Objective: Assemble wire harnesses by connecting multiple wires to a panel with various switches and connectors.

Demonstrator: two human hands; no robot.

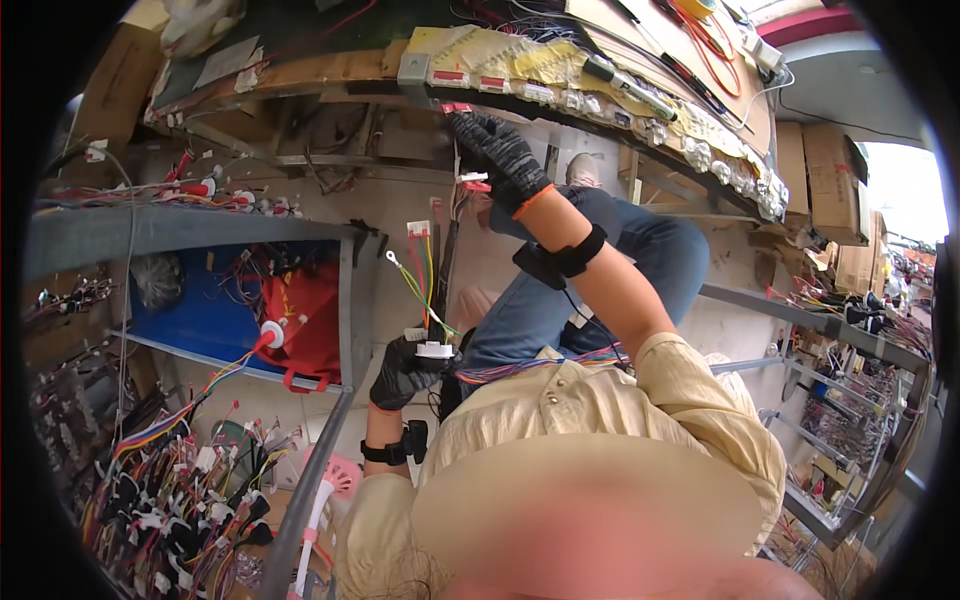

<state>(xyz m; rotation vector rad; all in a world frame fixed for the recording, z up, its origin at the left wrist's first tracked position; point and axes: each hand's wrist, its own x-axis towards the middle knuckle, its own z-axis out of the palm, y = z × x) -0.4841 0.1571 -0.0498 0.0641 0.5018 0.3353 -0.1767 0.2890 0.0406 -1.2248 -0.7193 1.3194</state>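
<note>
My left hand [405,372], in a dark grey glove, is closed around a wire harness at a white oval connector [435,351]. From this connector rise red, yellow and green wires [428,285], with a white plug [418,229] and a ring terminal [391,256] at their ends. My right hand [500,155], gloved too, reaches to the bench's front edge, its fingers pinched at a small red connector [456,107]. Just below that hand hangs another white and red connector [474,182]. A bundle of coloured wires [540,367] lies across my lap.
Along the bench edge runs a row of connectors on yellow tape [500,55], with a marker pen [630,88] on it. A blue bin [200,310] holding a red bag [302,320] stands left. Metal rails [315,490] and hanging harnesses [190,490] flank me. Cardboard boxes [835,180] stand right.
</note>
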